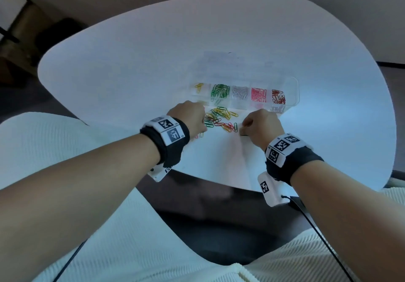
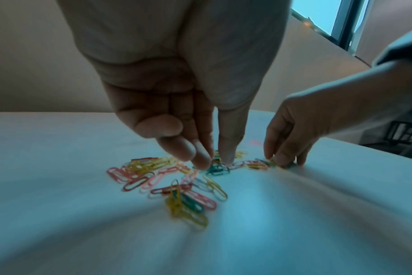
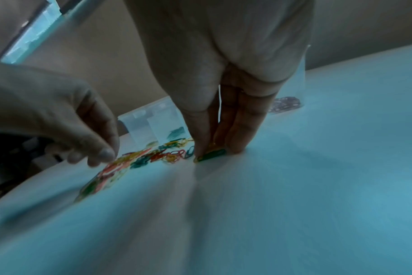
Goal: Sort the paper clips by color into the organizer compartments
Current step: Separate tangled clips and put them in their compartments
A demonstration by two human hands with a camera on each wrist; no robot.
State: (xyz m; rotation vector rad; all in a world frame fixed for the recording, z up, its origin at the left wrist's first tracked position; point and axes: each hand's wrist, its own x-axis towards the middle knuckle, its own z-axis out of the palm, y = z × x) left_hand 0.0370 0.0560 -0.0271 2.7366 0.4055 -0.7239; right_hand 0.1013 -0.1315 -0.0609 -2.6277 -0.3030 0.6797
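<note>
Clips (image 1: 221, 118) lie in a loose mixed heap of yellow, red, green and pink on the white table (image 1: 135, 66), between the two hands and just in front of the organizer (image 1: 293, 88). Largest of all is the table, with the person's forearms reaching over its near edge. On it the clear organizer sits just behind the heap, its row of compartments holding, from left to right, a few yellow clips, a bunch of green ones, pale or white ones, pink ones, and dark red mixed with yellow.

At the heap's left edge the left hand (image 1: 189, 118) points down, fingers (image 2: 201, 158) and thumb drawn close together with their tips among the clips around a green clip (image 2: 218, 170); blur hides whether they have closed on it. At the heap's right end the right hand (image 1: 262, 125) stands with fingers straight down, fingertips (image 3: 235, 143) on the table and thumb (image 3: 201, 141) beside them, nipping a green clip (image 3: 212, 154) that lies flat against the surface. That clip sits apart from the main heap, just to its right.
</note>
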